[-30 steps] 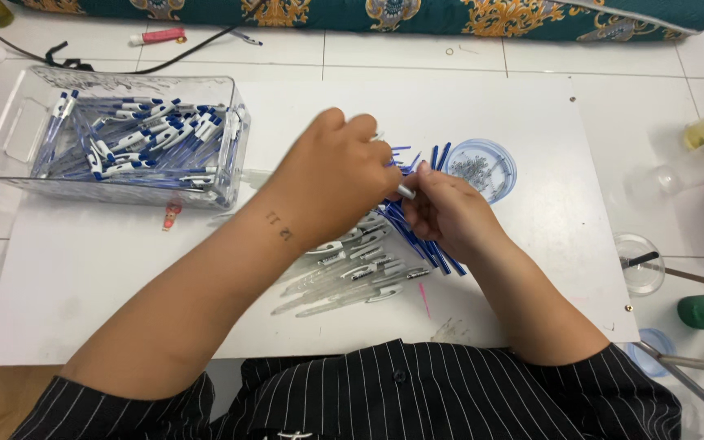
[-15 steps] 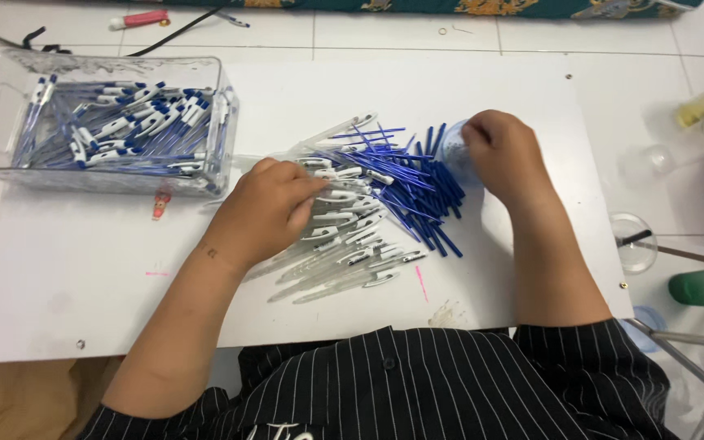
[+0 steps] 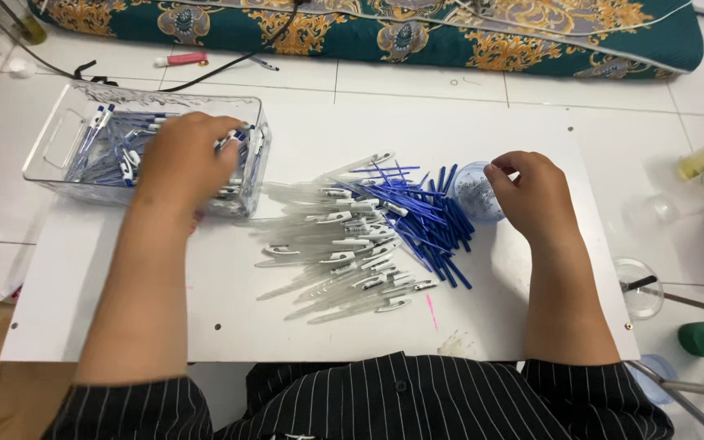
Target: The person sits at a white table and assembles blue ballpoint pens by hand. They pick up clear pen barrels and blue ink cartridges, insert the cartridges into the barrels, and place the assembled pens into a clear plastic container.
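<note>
Pens fill the clear bin (image 3: 59, 155) at far left. My left hand (image 3: 185, 159) has moved from the barrel pile (image 3: 336, 244) into the bin, fingers curled down among pens; whether it grips 1, I cannot tell. My right hand (image 3: 535, 195) stays at the small blue cup (image 3: 474, 189), loosely closed. Blue refills (image 3: 429, 220) lie between.
</note>
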